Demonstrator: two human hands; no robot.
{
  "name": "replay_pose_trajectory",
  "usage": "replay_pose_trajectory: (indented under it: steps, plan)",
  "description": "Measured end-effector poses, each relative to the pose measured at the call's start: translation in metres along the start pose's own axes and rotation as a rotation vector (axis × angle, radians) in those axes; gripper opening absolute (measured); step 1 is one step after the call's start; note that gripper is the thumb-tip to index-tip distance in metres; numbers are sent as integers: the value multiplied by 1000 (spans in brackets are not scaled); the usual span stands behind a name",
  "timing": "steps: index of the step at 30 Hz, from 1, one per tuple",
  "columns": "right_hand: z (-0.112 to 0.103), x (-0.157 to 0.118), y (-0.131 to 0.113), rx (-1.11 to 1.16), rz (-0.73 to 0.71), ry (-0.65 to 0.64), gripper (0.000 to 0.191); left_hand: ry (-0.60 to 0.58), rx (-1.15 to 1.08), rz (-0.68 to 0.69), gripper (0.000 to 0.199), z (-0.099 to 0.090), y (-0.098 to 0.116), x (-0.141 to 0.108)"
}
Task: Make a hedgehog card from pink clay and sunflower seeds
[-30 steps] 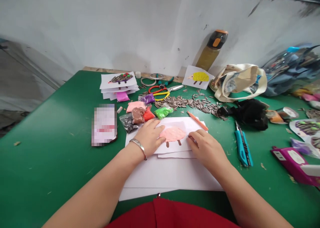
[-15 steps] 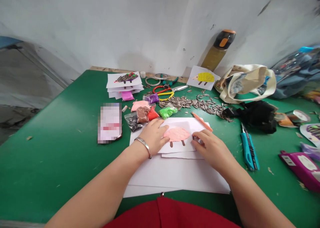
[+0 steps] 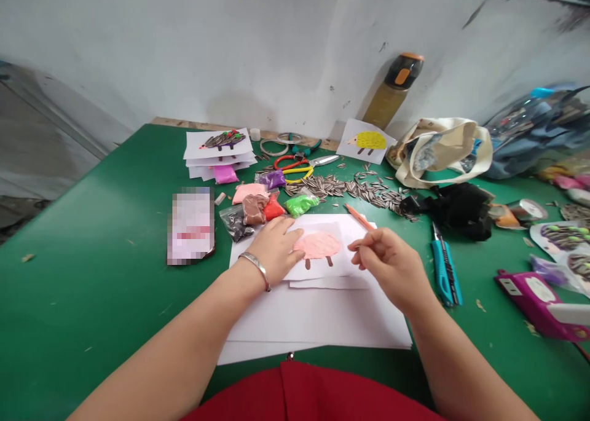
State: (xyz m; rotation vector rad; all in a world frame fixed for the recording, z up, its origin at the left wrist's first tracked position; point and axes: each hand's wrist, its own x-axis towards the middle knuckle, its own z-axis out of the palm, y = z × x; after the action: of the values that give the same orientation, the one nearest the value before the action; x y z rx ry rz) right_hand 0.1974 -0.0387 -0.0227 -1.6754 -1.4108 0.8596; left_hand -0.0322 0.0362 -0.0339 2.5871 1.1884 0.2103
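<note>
Head view. At frame center, on a stack of white paper sheets (image 3: 318,316): white card (image 3: 338,269) with pink clay body (image 3: 321,244) and two short brown legs (image 3: 308,264). Left hand (image 3: 275,254) open, palm down, pressing on the left part of the card, fingertips at the left edge of the pink body; metal bracelet (image 3: 256,269) around the wrist. Right hand (image 3: 389,264) half curled at the right end of the card, thumb and forefinger close together; cannot tell about any small item in the pinch or about contact with the card.

Just above the right hand: slim orange pencil-like tool (image 3: 357,216), slanting. Above the left hand: bags of black clay (image 3: 236,225), brown clay (image 3: 254,209) and green clay (image 3: 302,205). Upper center: sunflower seeds (image 3: 327,188) in a loose heap, beside scissors (image 3: 295,174) with red and yellow handles. Upper left of center: hedgehog card (image 3: 224,141) covered with seeds, on a small pile. Right of center: yellow hedgehog card (image 3: 369,140), leaning against the bottle (image 3: 387,98); lower, on the green table (image 3: 106,273), blue utility knife (image 3: 446,272), blade toward the wall.
</note>
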Motion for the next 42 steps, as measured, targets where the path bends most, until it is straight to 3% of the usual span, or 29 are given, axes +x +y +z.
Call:
replay_pose_trajectory:
  steps: [5, 10, 14, 21, 34, 42]
  plan:
    - [20, -16, -14, -136, -94, -201, 18, -27, -6, -7, 43, -1, 0, 1]
    - [33, -26, -20, -250, -115, -258, 28, -54, -3, -7, 44, -3, 2, 0]
    - [38, -28, -17, -367, -167, -277, 15, -41, 1, -4, 44, -2, 2, 0]
    - [44, -37, -9, -522, -362, -248, 25, -40, -6, -5, 44, -2, 1, 0]
    - [46, -36, -14, -718, -381, -148, 27, -11, 20, 22, 41, -1, 0, -1]
    - [54, -41, -14, -818, -428, -95, 27, -72, 0, -4, 47, -3, 3, -3]
